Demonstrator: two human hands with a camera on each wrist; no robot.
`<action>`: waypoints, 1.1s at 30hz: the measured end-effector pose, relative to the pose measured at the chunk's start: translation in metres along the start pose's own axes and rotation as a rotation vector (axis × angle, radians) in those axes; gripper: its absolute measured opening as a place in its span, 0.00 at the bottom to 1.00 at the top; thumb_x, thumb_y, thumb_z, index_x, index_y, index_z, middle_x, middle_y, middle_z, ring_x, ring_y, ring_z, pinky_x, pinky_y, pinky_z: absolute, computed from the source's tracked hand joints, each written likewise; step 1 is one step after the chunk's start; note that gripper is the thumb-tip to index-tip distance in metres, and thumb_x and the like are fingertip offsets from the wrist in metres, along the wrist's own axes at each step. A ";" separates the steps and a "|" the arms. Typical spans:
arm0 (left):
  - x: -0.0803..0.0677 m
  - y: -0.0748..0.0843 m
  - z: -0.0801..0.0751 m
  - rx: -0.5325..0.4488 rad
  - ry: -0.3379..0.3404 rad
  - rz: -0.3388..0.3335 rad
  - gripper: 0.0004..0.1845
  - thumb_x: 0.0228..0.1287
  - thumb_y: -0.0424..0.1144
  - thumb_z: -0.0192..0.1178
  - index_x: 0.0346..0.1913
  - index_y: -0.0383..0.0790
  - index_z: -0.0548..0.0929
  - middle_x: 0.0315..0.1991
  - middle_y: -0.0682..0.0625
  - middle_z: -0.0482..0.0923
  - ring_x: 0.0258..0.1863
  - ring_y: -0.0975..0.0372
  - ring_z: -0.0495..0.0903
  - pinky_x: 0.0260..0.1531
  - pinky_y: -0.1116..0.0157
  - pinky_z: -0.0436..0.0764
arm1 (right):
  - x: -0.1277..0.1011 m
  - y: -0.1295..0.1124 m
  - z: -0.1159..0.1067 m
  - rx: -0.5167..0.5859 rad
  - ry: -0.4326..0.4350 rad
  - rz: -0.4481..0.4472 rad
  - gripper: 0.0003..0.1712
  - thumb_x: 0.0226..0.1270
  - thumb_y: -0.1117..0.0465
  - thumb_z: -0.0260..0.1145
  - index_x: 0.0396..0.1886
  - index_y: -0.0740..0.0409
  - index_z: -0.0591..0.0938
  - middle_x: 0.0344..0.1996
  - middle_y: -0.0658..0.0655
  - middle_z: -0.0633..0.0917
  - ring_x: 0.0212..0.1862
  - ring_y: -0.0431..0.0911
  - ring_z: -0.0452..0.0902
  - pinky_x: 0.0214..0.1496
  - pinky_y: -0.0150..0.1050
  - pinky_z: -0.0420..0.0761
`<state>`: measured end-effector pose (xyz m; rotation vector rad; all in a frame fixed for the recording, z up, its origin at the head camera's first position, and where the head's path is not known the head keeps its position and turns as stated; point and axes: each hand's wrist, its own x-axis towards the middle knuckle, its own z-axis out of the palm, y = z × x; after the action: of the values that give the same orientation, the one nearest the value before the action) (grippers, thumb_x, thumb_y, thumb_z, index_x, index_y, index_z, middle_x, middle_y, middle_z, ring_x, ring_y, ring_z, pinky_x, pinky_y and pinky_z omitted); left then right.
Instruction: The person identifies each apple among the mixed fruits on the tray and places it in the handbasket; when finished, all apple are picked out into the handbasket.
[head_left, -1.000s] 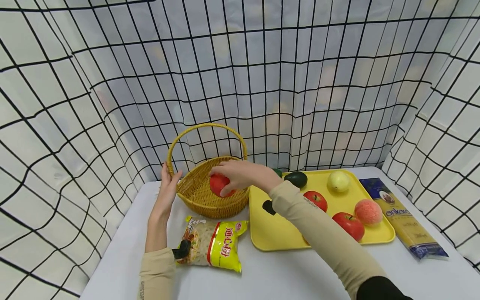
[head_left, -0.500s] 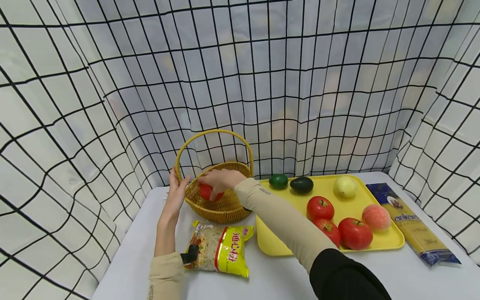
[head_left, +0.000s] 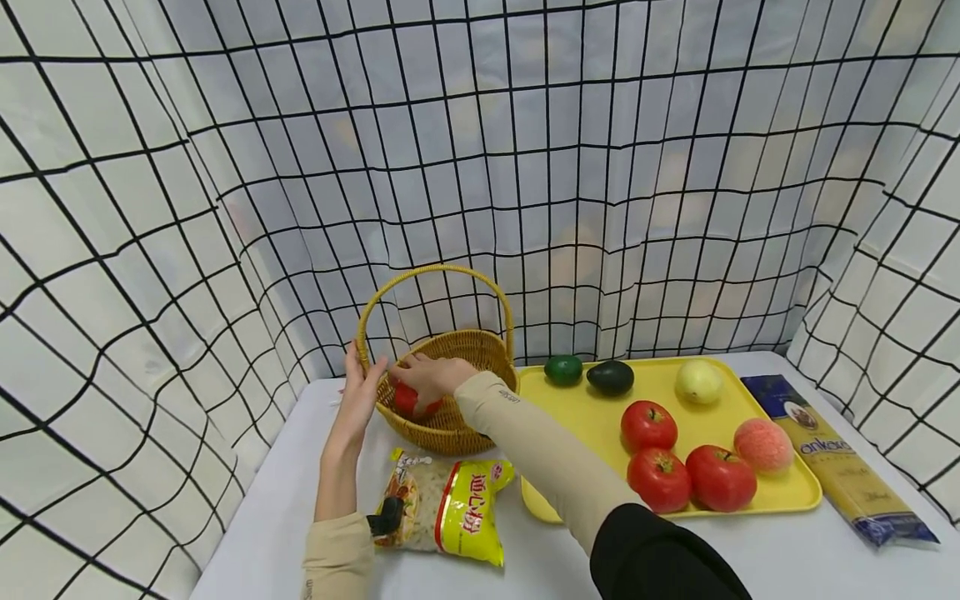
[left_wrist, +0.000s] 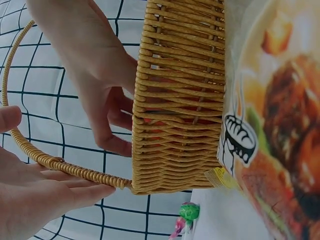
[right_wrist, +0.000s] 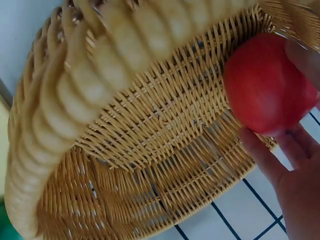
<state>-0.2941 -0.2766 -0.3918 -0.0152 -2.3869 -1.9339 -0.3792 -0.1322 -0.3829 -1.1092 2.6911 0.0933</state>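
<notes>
While the noodle packet (head_left: 442,512) lies before the basket (head_left: 457,417), the tray (head_left: 592,417) adjoins it.

- Bright, even, diffuse light; shadows on the counter (head_left: 750,558) are faint.
- The head view bends the curtain grid (head_left: 150,208) at its edges.
- The noodle packet (left_wrist: 272,125) and near basket rim (right_wrist: 75,85) are blurred in the wrist views.

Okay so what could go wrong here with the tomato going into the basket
1. The right hand holds the tomato above the basket floor; released from there, it might bruise or roll.
2. The left hand rests only on the handle base, so the light basket could tip or slide toward the noodle packet.
3. The right sleeve crosses the yellow tray edge; pulling back may nudge it and set the round fruit rolling.
</notes>
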 end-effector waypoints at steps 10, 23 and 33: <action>-0.019 0.031 0.007 -0.035 -0.028 -0.042 0.46 0.83 0.52 0.43 0.81 0.54 0.19 0.82 0.53 0.13 0.83 0.54 0.19 0.81 0.41 0.34 | -0.001 -0.004 -0.001 -0.064 0.011 0.014 0.45 0.78 0.50 0.61 0.84 0.33 0.47 0.83 0.55 0.53 0.83 0.52 0.55 0.73 0.48 0.76; 0.003 0.003 0.000 -0.004 -0.005 -0.012 0.46 0.81 0.58 0.43 0.80 0.63 0.19 0.82 0.57 0.15 0.83 0.57 0.19 0.81 0.40 0.31 | -0.006 0.002 -0.004 0.037 0.031 -0.043 0.41 0.79 0.50 0.61 0.84 0.39 0.53 0.83 0.53 0.56 0.84 0.51 0.49 0.78 0.49 0.70; 0.002 -0.001 0.001 -0.002 -0.015 -0.014 0.47 0.79 0.62 0.44 0.80 0.65 0.20 0.83 0.56 0.16 0.84 0.55 0.23 0.80 0.38 0.35 | -0.059 0.034 0.005 0.230 0.162 -0.089 0.35 0.79 0.46 0.60 0.80 0.43 0.62 0.75 0.53 0.67 0.77 0.50 0.59 0.76 0.49 0.71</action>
<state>-0.2964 -0.2762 -0.3928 -0.0129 -2.4005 -1.9491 -0.3616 -0.0671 -0.3745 -1.2066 2.6977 -0.3260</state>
